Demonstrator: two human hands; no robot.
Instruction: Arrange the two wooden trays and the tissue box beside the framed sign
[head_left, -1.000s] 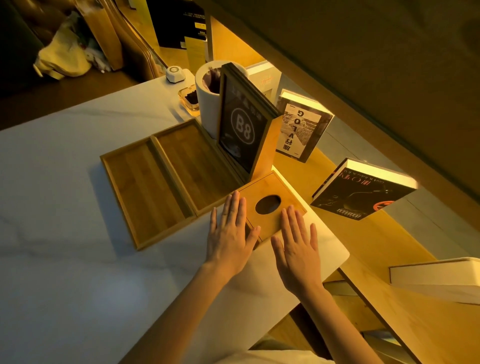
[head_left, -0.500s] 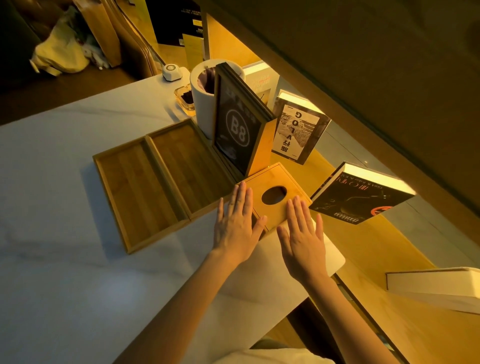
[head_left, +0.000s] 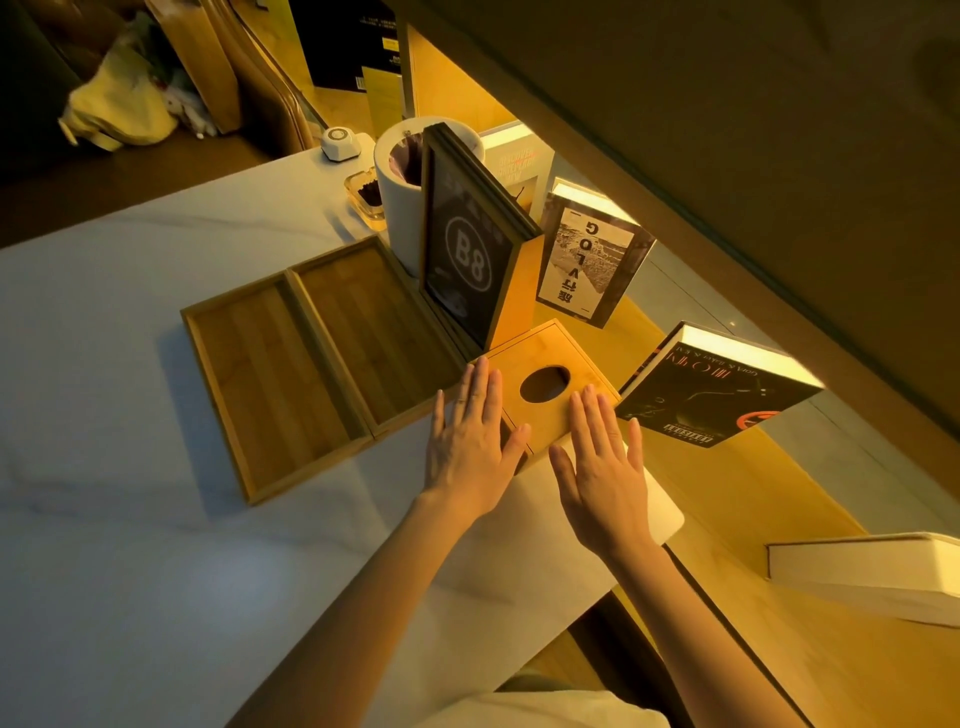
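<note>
The person's two hands lie flat with fingers spread, not gripping anything: the left hand (head_left: 475, 447) rests at the near left corner of the wooden tissue box (head_left: 553, 387), its fingertips over the box's edge, and the right hand (head_left: 602, 470) rests on the box's near right side, fingertips just short of the oval opening in the lid. The box sits at the right edge of the white marble tabletop (head_left: 130, 545), close to its near right corner, and its far corner touches or nearly touches the base of the framed sign (head_left: 467, 254) marked B8, which stands upright. The two wooden trays (head_left: 322, 358) lie side by side, long edges touching, to the left of the sign, with the right-hand tray against the sign's foot. Behind the sign stand a white cylindrical container (head_left: 400, 208) and a small glass dish (head_left: 366, 195) (both apart from the task). The step in hand appears to be the last nudge of the tissue box into line beside the sign. The trays look placed already. The next move probably calls for a light, even push from both palms to square the box with the frame, taking care not to tip the sign or slide the box off the tabletop's edge.
</note>
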